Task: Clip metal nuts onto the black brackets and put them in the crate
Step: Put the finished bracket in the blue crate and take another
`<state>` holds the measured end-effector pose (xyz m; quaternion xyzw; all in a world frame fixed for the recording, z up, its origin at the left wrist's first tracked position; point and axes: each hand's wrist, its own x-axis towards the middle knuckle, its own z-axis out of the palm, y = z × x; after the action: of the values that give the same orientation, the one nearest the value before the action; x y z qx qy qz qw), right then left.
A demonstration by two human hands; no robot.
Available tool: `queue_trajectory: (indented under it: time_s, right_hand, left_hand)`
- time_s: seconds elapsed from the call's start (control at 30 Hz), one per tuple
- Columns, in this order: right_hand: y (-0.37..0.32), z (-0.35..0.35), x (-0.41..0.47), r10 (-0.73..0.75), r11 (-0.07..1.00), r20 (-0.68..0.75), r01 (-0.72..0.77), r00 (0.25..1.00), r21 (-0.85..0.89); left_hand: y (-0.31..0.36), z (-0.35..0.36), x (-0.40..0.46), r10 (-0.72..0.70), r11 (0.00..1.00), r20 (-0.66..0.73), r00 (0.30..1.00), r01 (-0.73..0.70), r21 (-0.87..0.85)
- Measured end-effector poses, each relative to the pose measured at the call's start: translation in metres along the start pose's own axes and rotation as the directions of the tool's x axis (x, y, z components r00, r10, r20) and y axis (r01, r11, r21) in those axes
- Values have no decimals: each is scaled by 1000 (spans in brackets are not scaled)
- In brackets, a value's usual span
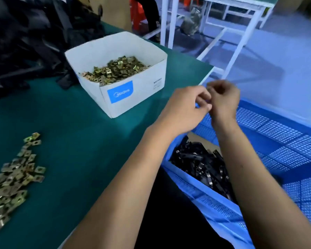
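Green desk (75,126) at frame centre: left hand (185,106) and right hand (223,99) pinch together, contents blurred; a fumbled piece could miss the blue crate (276,133).

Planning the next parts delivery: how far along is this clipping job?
Done: black brackets with nuts fitted lie in the blue crate. In hand: left hand and right hand meet over something too blurred to identify. Left: many loose nuts on the table, more in the white box.
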<state>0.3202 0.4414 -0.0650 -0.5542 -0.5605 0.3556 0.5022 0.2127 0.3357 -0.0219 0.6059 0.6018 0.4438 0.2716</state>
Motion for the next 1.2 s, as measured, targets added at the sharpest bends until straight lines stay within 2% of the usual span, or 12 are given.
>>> queue_trajectory:
  time_s: [0.13,0.27,0.4,0.47,0.57,0.67,0.77,0.83,0.93,1.03,1.13,1.2]
  right_hand:
    - [-118,42,-14,-338,941,109,331,935,71]
    - [-192,108,-75,-480,877,376,439,793,195]
    - [-211,178,-166,-524,830,654,498,545,251]
    - [-209,216,-211,-543,777,721,583,430,238]
    - [-207,262,-267,-521,695,804,688,285,206]
    - [-211,301,-310,-539,526,832,824,130,212]
    - [-224,329,-342,-649,376,760,883,34,282]
    - [-235,348,-358,-644,271,763,918,-51,290]
    - [-248,376,-368,-475,152,868,958,-145,243]
    - [-249,394,-365,-311,272,941,936,-134,224]
    - [-242,391,-359,-498,219,853,930,-154,295]
    - [-235,386,-351,-632,220,763,914,-134,342]
  left_hand:
    - [25,-77,-16,93,987,-363,927,-135,-91]
    - [12,-156,-67,36,989,-649,760,-121,-87]
    - [-31,-221,-136,17,997,-828,560,55,57]
    - [-60,-255,-175,7,955,-870,493,254,151]
    - [-101,-289,-237,-73,879,-918,390,460,125]
    - [-123,-308,-282,-93,827,-973,210,561,42]
    - [-130,-321,-294,-78,868,-994,-73,485,-104]
    - [-130,-325,-294,-145,887,-970,-197,408,-216]
    - [-130,-326,-293,-231,908,-944,-234,297,-296]
    - [-129,-328,-294,-273,906,-931,-243,259,-333]
    - [-129,-330,-294,-295,897,-921,-256,259,-359]
    - [-130,-330,-293,-295,895,-924,-244,269,-357]
